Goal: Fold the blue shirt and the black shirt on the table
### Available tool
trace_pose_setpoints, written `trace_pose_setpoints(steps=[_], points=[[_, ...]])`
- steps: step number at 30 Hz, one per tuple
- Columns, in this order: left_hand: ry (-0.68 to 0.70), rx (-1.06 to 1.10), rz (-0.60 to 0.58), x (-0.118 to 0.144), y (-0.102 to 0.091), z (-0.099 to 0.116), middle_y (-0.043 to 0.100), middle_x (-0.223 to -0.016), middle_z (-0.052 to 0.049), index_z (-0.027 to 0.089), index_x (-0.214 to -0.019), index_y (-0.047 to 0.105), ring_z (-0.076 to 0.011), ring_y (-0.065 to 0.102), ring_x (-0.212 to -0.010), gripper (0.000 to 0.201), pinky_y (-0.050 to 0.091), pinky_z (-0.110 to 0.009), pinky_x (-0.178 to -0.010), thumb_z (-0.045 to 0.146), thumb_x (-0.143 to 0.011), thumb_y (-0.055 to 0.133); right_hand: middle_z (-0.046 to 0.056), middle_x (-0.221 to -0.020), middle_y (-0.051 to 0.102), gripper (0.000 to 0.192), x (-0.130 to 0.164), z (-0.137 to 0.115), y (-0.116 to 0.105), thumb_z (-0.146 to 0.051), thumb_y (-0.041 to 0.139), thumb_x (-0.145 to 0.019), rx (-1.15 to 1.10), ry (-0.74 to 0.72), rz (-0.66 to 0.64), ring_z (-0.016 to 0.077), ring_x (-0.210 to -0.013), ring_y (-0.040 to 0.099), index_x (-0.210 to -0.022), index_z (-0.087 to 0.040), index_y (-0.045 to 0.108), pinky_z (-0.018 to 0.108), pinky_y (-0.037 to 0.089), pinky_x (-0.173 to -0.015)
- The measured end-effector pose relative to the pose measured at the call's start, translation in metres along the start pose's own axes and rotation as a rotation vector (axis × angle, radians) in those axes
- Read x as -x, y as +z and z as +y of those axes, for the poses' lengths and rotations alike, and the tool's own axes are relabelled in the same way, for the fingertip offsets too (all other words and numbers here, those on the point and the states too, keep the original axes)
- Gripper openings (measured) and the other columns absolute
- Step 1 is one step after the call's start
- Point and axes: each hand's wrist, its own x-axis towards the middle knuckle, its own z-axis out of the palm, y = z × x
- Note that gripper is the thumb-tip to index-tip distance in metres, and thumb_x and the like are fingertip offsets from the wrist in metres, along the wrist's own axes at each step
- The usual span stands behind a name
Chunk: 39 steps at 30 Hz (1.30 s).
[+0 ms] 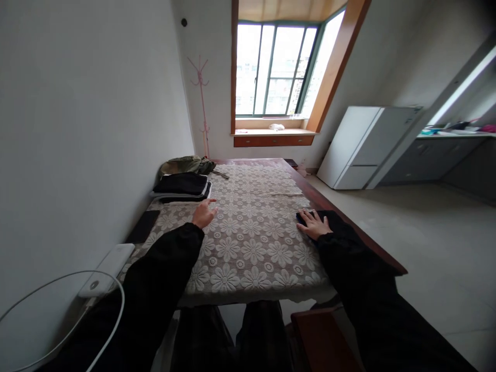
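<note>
Left hand raised just above the lace tablecloth, fingers loosely spread and half curled, thumb and forefinger pointing ahead toward the far end of the table; gripping nothing, touching nothing that can be made out; nearest to the stack of folded dark clothes lying ahead of it by the wall, yet clearly apart from it.

Right hand laid flat, palm down, fingers spread wide, pressing on a dark folded cloth at the right edge of the table; not closed around it, only resting on top; cloth partly hidden under the palm and merging with the black sleeve, so its full outline cannot be told.

Beyond the stack, an olive-green bundle against the wall near the far left corner; a flat dark rectangle on the near left side of the table, well left of the left hand; closer still, a white power bank with a white cable looping off it.

Farther off, a window with a wooden sill, a pink coat stand in the corner, a white fridge to the right.
</note>
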Motion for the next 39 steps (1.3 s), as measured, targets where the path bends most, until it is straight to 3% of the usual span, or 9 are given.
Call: trace_pose_setpoints(steps=[5,13,18,23,26,30,34,37,39], points=[[0.049,-0.125,0.145,-0.065,-0.027,-0.033,0.069,-0.130,-0.014,0.021,-0.105,0.068,-0.0355,0.043,-0.145,0.024,0.024,-0.061,-0.123,0.017,-0.081,0.069,0.004,-0.168,0.034,0.066,0.003,-0.002,-0.002,-0.050,0.046,-0.094,-0.045,0.003,0.016,0.0364,-0.157,0.017,-0.157,-0.033,0.041,0.072,0.005,-0.122],[0.007,-0.101,0.145,-0.103,-0.048,-0.061,0.079,-0.096,-0.013,0.022,-0.073,0.069,-0.0380,0.069,-0.110,0.016,0.034,-0.062,-0.116,0.031,-0.070,0.083,0.001,-0.168,0.033,0.066,0.004,-0.005,-0.004,-0.046,0.047,-0.094,-0.051,0.020,0.008,0.0344,-0.158,0.016,-0.158,-0.035,0.039,0.071,0.004,-0.122],[-0.117,-0.021,0.311,-0.115,-0.058,-0.048,0.075,-0.085,-0.016,0.018,-0.078,0.067,-0.0383,0.069,-0.104,0.016,0.048,-0.057,-0.099,0.034,-0.083,0.070,0.002,-0.168,0.033,0.065,0.008,-0.010,-0.010,-0.047,0.048,-0.094,-0.045,0.026,-0.004,0.0347,-0.158,0.017,-0.158,-0.036,0.039,0.071,0.005,-0.122],[-0.071,0.126,0.536,-0.111,-0.082,0.001,0.075,-0.100,-0.010,0.018,-0.094,0.066,-0.0262,0.066,-0.106,0.025,0.049,-0.044,-0.102,0.040,-0.096,0.054,0.006,-0.163,0.043,0.057,0.016,-0.028,-0.037,-0.049,0.056,-0.093,-0.150,0.061,0.003,0.0360,-0.156,0.022,-0.148,-0.033,0.053,0.073,0.000,-0.121],[-0.013,0.573,0.585,-0.077,-0.097,0.041,0.075,-0.102,-0.007,0.017,-0.099,0.068,-0.0229,0.068,-0.103,0.036,0.055,-0.038,-0.096,0.051,-0.094,0.058,0.009,-0.147,0.061,0.049,0.044,-0.069,-0.049,-0.052,0.066,-0.088,-0.490,-0.081,0.021,0.0369,-0.146,0.043,-0.133,-0.031,0.067,0.071,0.004,-0.122],[-0.165,1.006,0.316,0.005,-0.091,0.073,0.077,-0.112,-0.007,0.018,-0.109,0.071,-0.0256,0.069,-0.115,0.040,0.060,-0.037,-0.093,0.052,-0.097,0.055,0.005,-0.142,0.065,0.052,0.132,-0.159,-0.026,-0.050,0.075,-0.085,-1.256,-0.365,-0.098,0.0307,-0.137,0.054,-0.134,-0.034,0.066,0.057,0.032,-0.121],[-0.459,1.005,0.074,0.100,-0.059,0.060,0.079,-0.108,-0.009,0.020,-0.112,0.073,-0.0301,0.070,-0.115,0.047,0.064,-0.041,-0.087,0.057,-0.099,0.047,0.006,-0.126,0.073,0.055,0.237,-0.233,0.019,-0.042,0.087,-0.076,-1.784,-0.106,-0.094,0.0319,-0.128,0.061,-0.127,-0.031,0.069,0.055,0.043,-0.114],[-0.631,0.937,-0.013,0.161,-0.035,0.041,0.078,-0.110,-0.010,0.022,-0.115,0.072,-0.0301,0.072,-0.113,0.053,0.066,-0.041,-0.084,0.061,-0.100,0.039,0.005,-0.118,0.076,0.060,0.284,-0.254,0.035,-0.042,0.089,-0.073,-2.063,0.139,-0.044,0.0332,-0.122,0.066,-0.128,-0.034,0.067,0.054,0.050,-0.107],[-0.661,0.882,0.032,0.192,-0.024,0.034,0.075,-0.121,-0.010,0.025,-0.119,0.068,-0.0292,0.070,-0.119,0.050,0.064,-0.040,-0.091,0.059,-0.099,0.038,0.004,-0.118,0.076,0.061,0.292,-0.254,0.036,-0.042,0.088,-0.074,-2.137,0.243,-0.010,0.0326,-0.121,0.066,-0.130,-0.036,0.066,0.052,0.053,-0.103]])
